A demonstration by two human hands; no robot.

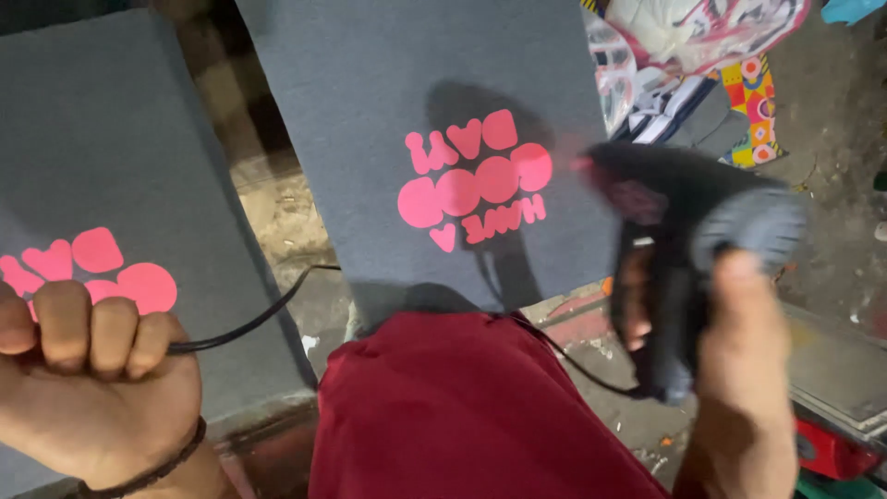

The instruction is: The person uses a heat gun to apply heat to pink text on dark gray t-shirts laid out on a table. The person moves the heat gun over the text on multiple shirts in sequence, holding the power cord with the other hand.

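heat gun (pixel 684 240), cord (pixel 249 323), grey printed fabric (pixel 388 83)

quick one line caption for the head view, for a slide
Right hand aims a black heat gun at a pink print on grey fabric; left hand grips its cord.

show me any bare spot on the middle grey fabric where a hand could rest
Bare grey lies above the pink print toward the top edge, and left of it toward the fabric's left edge, on the middle grey fabric. The right side is crowded by the black heat gun in the right hand.
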